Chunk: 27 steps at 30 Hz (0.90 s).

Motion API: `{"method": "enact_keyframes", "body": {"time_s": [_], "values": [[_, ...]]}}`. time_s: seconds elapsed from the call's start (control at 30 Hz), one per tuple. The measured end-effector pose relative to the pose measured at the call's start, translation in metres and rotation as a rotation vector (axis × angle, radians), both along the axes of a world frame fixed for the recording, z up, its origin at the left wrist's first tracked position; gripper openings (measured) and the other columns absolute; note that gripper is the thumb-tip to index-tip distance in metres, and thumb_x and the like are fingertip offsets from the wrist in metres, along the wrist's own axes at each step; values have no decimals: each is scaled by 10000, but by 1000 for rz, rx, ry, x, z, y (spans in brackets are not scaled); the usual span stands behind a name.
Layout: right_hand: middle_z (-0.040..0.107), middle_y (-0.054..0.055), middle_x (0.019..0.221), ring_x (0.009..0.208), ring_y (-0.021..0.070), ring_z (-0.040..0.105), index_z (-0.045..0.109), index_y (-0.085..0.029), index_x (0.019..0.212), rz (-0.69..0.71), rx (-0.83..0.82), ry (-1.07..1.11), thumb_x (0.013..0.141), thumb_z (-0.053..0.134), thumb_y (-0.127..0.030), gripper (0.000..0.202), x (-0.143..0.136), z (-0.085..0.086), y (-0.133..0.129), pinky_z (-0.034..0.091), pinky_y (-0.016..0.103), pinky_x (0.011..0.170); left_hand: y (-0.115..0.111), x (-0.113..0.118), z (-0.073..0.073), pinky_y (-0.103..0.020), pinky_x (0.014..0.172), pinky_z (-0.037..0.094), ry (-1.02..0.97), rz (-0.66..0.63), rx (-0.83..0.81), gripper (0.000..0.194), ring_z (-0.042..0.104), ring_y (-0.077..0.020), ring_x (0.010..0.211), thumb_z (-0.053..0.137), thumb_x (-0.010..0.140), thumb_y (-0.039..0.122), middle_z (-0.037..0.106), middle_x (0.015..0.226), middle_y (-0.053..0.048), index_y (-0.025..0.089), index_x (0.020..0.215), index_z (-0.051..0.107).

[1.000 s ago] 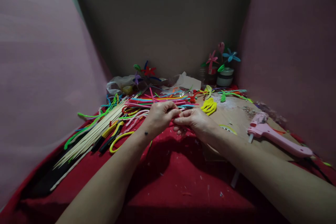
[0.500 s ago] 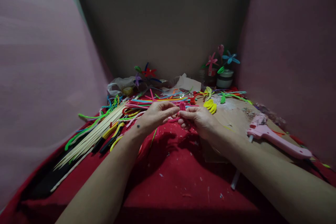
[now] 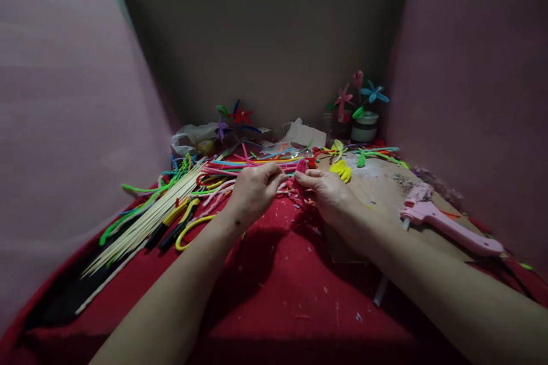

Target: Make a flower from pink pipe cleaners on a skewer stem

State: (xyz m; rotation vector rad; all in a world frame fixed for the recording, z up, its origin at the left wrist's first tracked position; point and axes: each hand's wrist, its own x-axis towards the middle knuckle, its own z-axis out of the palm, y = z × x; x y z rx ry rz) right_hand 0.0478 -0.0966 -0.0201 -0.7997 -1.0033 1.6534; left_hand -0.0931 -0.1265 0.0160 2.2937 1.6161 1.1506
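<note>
Between my two hands is a piece of pink pipe cleaner (image 3: 301, 166), bent into a narrow loop that points upward. My right hand (image 3: 327, 189) pinches its lower part between thumb and forefinger. Just to the left, my left hand (image 3: 257, 187) is closed, its fingertips pressed together beside the pink piece; what lies between them is too small to make out. Behind the hands lies a bundle of pink and other coloured pipe cleaners (image 3: 226, 170).
Wooden sticks (image 3: 145, 219) and yellow-black pliers (image 3: 182, 222) lie at the left. A pink glue gun (image 3: 454, 225) rests on cardboard (image 3: 377, 194) at the right, near yellow loops (image 3: 341, 171). Pipe-cleaner flowers (image 3: 374, 92) stand at the back beside a jar (image 3: 365, 127).
My left hand has turned and its fingers have drawn in more tightly. The pink loop has shifted slightly right and up with my right hand, and the view has moved a little.
</note>
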Motion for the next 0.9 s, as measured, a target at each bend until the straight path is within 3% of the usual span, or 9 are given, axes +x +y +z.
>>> {"method": "enact_keyframes", "body": {"time_s": [0.13,0.2,0.3,0.4,0.6,0.77,0.9], "values": [[495,-35,471,426,65,404,533,-149,553,15,-25,109,626,664,-180,154,1,-1,5,299,221,442,10,-4,-1,-187,388,248,-718,-57,-262,246,341,-48,382,511,782,389,476,531,43,156,708,524],[486,-34,480,431,65,403,524,-147,540,5,-31,142,624,658,-169,159,1,-1,6,316,227,455,13,-3,-5,-180,378,266,-929,-90,-347,286,386,-47,392,525,768,437,521,588,28,151,761,515],[500,-25,496,445,73,418,526,-147,544,29,-20,173,615,659,-174,153,1,-1,6,332,233,463,13,3,-14,-180,452,357,-912,-206,-440,284,498,-67,505,630,704,391,569,650,3,130,761,534],[513,-18,490,443,76,423,538,-147,550,42,19,142,600,662,-183,138,0,-2,5,324,226,444,11,11,-23,-198,513,395,-856,-289,-489,249,522,-77,531,688,652,307,580,625,7,120,736,546],[552,-4,517,433,97,462,556,-153,587,44,79,104,630,636,-244,128,-1,-5,5,358,236,416,7,17,-25,-204,481,387,-935,-269,-579,181,524,-79,478,676,638,214,570,596,2,109,689,537],[545,-20,494,390,77,431,589,-146,640,-4,73,75,621,678,-248,137,2,0,0,309,214,369,6,16,-22,-201,473,391,-908,-304,-559,161,511,-74,473,652,673,237,555,570,5,101,699,570],[548,-27,493,399,71,424,611,-137,634,-59,126,-8,603,700,-244,143,3,6,-6,318,215,390,6,17,-22,-193,452,373,-905,-243,-541,148,480,-59,438,640,679,232,546,548,11,101,658,572]]}}
